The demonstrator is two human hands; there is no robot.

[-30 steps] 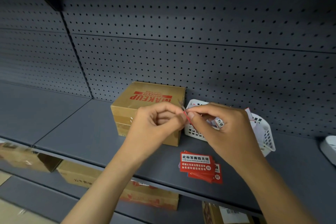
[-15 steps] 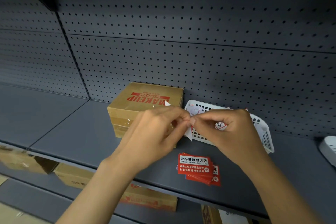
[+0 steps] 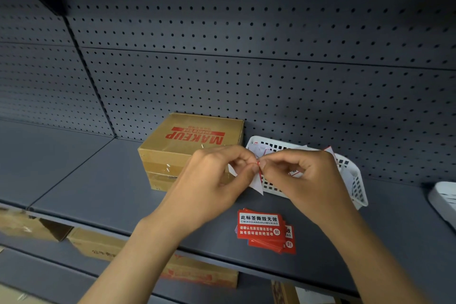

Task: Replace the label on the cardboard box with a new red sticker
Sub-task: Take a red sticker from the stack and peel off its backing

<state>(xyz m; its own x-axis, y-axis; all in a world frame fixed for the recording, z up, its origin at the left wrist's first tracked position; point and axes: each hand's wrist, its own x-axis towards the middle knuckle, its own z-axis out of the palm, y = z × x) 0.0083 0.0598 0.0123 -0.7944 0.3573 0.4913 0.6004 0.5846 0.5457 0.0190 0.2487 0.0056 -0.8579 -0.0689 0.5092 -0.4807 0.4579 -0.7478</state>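
A brown cardboard box [image 3: 190, 140] printed "MAKEUP" in red stands on the grey shelf [image 3: 103, 185] against the pegboard. In front of it my left hand [image 3: 212, 185] and my right hand [image 3: 303, 180] meet fingertip to fingertip, both pinching one red sticker [image 3: 257, 180] whose white backing hangs down between them. My right hand also has a small crumpled label tucked under its fingers. A stack of red stickers [image 3: 265, 231] with white Chinese text lies on the shelf below my hands.
A white slotted plastic basket [image 3: 355, 185] holding paper scraps stands right of the box. Another white object [image 3: 444, 201] sits at the right edge. More cardboard boxes [image 3: 98, 244] lie on the lower shelf.
The sticker's white backing now hangs lower between my fingertips. Both hands stayed together in front of the box and moved little.
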